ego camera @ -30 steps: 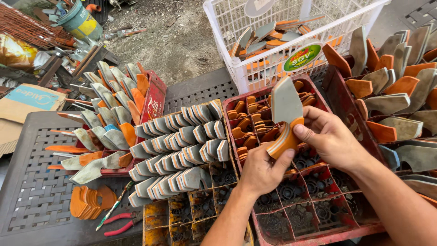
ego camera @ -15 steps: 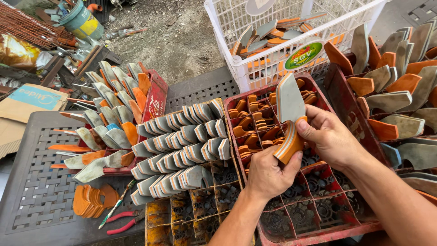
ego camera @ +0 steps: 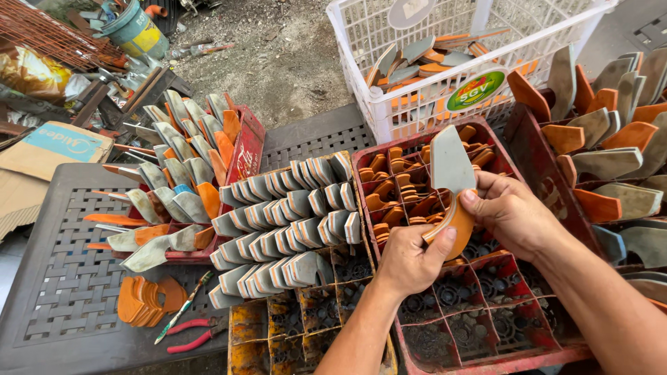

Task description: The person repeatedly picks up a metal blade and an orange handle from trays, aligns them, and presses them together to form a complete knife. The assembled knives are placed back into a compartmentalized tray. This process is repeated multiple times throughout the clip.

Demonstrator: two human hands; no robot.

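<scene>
Trowel barely tilted; left hand, right hand seemingly pinching its handle.

Outdoors, in flat daylight with no hard shadows. Bare grey dirt ground at twelve o'clock, strewn with small stones and scraps. Dark plastic tabletop with woven-pattern openwork at eight o'clock, filling the lower left. Flattened cardboard box just beside it at nine o'clock. Rusty wire mesh at ten o'clock, a crumpled plastic bag below it. Grey-and-yellow bucket at eleven o'clock among metal clutter. Second dark grid panel toward the centre, running up to the dirt. No walls or windows in sight.
</scene>
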